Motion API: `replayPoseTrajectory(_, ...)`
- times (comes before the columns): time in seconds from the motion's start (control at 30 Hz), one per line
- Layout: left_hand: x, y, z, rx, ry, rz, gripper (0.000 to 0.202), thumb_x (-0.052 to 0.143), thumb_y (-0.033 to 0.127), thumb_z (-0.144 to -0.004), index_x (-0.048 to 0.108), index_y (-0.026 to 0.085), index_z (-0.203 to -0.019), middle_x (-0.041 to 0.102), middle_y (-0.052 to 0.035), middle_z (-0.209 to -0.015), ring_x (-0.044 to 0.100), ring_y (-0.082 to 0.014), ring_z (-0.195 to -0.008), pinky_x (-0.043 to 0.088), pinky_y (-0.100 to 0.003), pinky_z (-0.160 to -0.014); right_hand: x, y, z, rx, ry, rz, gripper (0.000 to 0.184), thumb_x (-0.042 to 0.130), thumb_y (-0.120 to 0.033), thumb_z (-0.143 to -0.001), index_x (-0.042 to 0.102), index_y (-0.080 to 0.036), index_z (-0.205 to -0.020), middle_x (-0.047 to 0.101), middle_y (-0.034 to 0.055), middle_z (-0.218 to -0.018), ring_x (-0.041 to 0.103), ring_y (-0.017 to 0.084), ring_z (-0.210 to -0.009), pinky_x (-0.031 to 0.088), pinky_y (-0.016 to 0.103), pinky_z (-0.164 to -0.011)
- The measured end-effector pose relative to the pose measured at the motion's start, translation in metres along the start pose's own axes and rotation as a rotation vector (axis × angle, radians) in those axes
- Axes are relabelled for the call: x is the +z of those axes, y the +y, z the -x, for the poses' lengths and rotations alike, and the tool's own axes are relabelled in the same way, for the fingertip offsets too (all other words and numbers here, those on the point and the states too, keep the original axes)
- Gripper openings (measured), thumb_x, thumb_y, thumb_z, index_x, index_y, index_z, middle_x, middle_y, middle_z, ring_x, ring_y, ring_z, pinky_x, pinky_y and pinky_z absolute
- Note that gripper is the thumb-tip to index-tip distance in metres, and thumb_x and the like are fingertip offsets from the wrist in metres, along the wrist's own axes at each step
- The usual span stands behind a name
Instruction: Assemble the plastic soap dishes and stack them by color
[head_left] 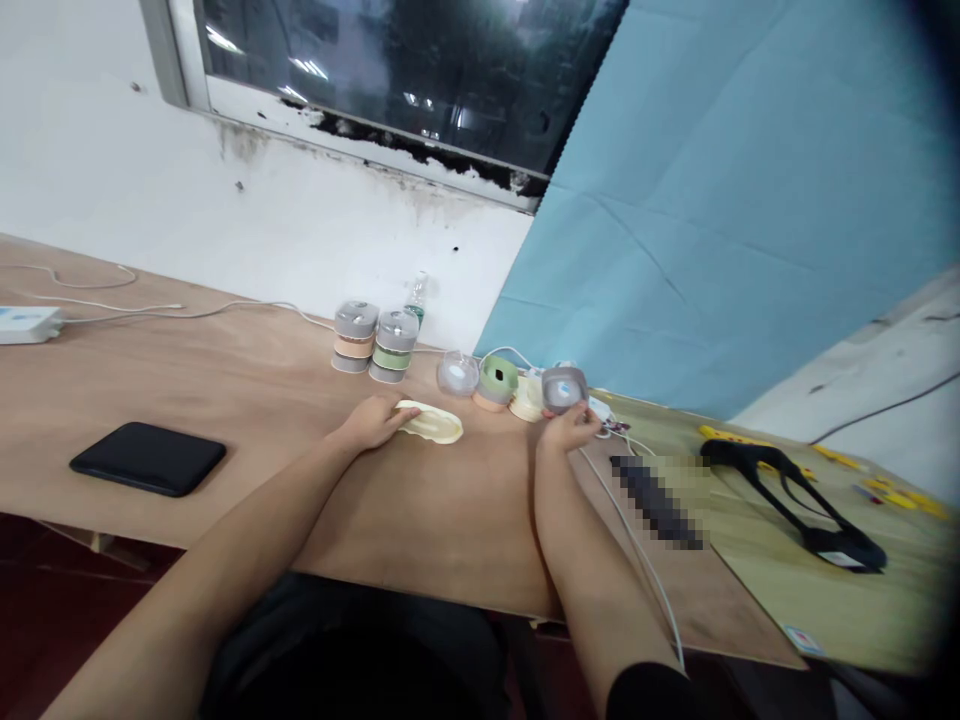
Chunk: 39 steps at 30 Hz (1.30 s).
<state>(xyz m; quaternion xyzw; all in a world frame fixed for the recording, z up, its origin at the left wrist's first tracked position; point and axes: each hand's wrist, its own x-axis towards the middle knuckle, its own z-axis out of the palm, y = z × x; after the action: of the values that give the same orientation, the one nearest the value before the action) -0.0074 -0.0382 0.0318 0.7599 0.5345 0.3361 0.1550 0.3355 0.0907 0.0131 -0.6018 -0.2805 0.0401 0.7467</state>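
Note:
My left hand [373,422] rests on the wooden table [262,400], fingers closed on the end of a flat cream-coloured piece [433,423]. My right hand [570,427] reaches to a grey round container [564,388] and pinches something small beside it that I cannot make out. Between the hands stand a clear lid-like piece [457,374], a green and pink round container [496,383] and a cream round part [527,398]. Two stacked round containers [374,343] stand further back on the left.
A black pad [148,457] lies near the table's front left edge. A white power strip [28,324] with cables sits at far left. A white cable [637,545] runs past my right forearm. A black strap [802,505] lies on the right board. A blue sheet [712,200] hangs behind.

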Motion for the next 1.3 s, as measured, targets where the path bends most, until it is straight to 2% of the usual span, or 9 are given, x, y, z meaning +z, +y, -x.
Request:
replayPoseTrajectory(0.13,-0.002,0.003,0.001,-0.019,-0.017,-0.004,0.053,0.032,0.059,-0.090,0.062,0.022,-0.112,0.070,-0.0061,-0.095,0.063,-0.0239,-0.089,0.046,-0.032,-0.077,0.007,0.000,0.005,-0.006,-0.081,-0.041,0.039,0.040,-0.038,-0.089,0.037,-0.016,-0.121,0.064,0.0086,-0.082,0.064,0.018,-0.053,0.054,0.032,-0.057)
replayPoseTrajectory(0.33,-0.003,0.004,0.001,-0.017,-0.021,-0.014,0.054,0.030,0.061,-0.090,0.064,0.022,-0.104,0.070,-0.0064,-0.094,0.063,-0.0241,-0.087,0.046,-0.032,-0.075,0.023,-0.004,0.024,-0.009,-0.338,-0.289,0.054,0.042,-0.034,-0.084,0.024,-0.019,-0.132,0.062,0.0082,-0.096,0.067,0.015,-0.059,0.057,0.035,-0.063)
replayPoseTrajectory(0.5,-0.002,0.002,0.001,-0.004,-0.012,-0.011,0.054,0.031,0.060,-0.090,0.064,0.022,-0.107,0.070,-0.0064,-0.096,0.064,-0.0241,-0.088,0.046,-0.032,-0.076,0.028,-0.008,0.036,0.041,-0.489,-0.336,0.062,0.045,-0.035,-0.081,0.020,-0.019,-0.135,0.064,0.0063,-0.090,0.069,0.019,-0.067,0.057,0.036,-0.065)
replayPoseTrajectory(0.67,-0.001,0.001,0.000,-0.030,-0.025,-0.009,0.055,0.033,0.061,-0.089,0.065,0.020,-0.108,0.071,-0.0071,-0.095,0.064,-0.0247,-0.089,0.046,-0.032,-0.077,0.032,-0.008,0.041,0.148,-0.519,-0.384,0.063,0.054,-0.038,-0.078,0.025,-0.020,-0.131,0.065,0.0055,-0.091,0.068,0.017,-0.062,0.057,0.034,-0.062)
replayPoseTrajectory(0.77,-0.001,0.002,0.001,-0.019,-0.024,-0.009,0.054,0.033,0.061,-0.089,0.065,0.021,-0.108,0.070,-0.0064,-0.095,0.064,-0.0244,-0.088,0.047,-0.032,-0.076,0.034,-0.006,0.042,0.173,-0.536,-0.401,0.067,0.060,-0.042,-0.076,0.028,-0.018,-0.130,0.066,0.0040,-0.083,0.067,0.017,-0.059,0.056,0.032,-0.059)
replayPoseTrajectory(0.9,-0.002,0.004,0.001,-0.027,-0.022,-0.018,0.054,0.032,0.060,-0.089,0.065,0.021,-0.105,0.070,-0.0060,-0.094,0.064,-0.0242,-0.088,0.046,-0.032,-0.075,0.033,-0.001,0.043,0.112,-0.554,-0.364,0.071,0.066,-0.048,-0.071,0.037,-0.016,-0.127,0.064,-0.0007,-0.072,0.061,0.013,-0.048,0.052,0.027,-0.050)
replayPoseTrajectory(1.03,-0.003,0.004,0.002,-0.018,-0.026,0.001,0.052,0.032,0.058,-0.090,0.064,0.021,-0.108,0.070,-0.0059,-0.097,0.064,-0.0241,-0.091,0.047,-0.031,-0.076,0.032,0.004,0.046,0.021,-0.562,-0.237,0.068,0.067,-0.052,-0.069,0.044,-0.016,-0.123,0.060,-0.0040,-0.064,0.051,0.010,-0.041,0.045,0.023,-0.042)
replayPoseTrajectory(1.3,-0.003,0.004,0.002,-0.011,-0.023,-0.014,0.051,0.033,0.058,-0.091,0.064,0.021,-0.105,0.070,-0.0063,-0.098,0.063,-0.0243,-0.090,0.046,-0.031,-0.075,0.034,0.015,0.042,-0.048,-0.556,-0.090,0.053,0.061,-0.047,-0.074,0.052,-0.014,-0.114,0.060,-0.0038,-0.060,0.051,0.010,-0.040,0.043,0.022,-0.044)
